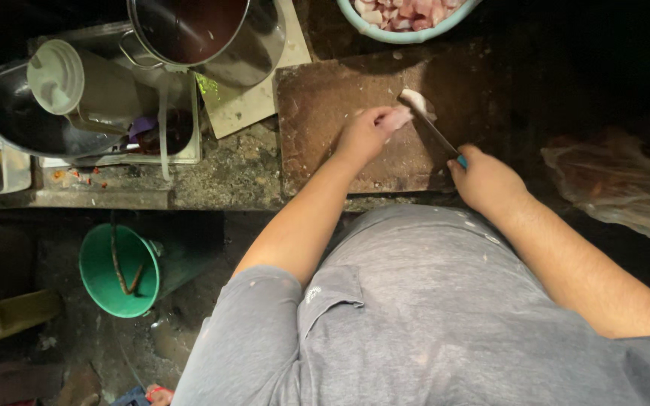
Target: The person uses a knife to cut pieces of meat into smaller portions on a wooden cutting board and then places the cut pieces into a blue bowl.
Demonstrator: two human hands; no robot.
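A brown wooden cutting board [325, 98] lies on the counter in front of me. My left hand [366, 134] presses down on a pale piece of raw meat [409, 109] near the board's middle. My right hand [484, 179] grips a knife [434, 129] with a blue-tipped handle; its blade angles up and left, and the tip meets the meat right beside my left fingers. A light blue bowl [385, 31] filled with cut pink meat pieces stands just beyond the board's far edge.
A large steel pot [253, 49] sits at the back left, next to a tilted metal container [77, 83] and a dark pan [9, 120]. A plastic bag [626, 188] lies at right. Below the counter stand a green bucket [99, 278] and a yellow container [9, 316].
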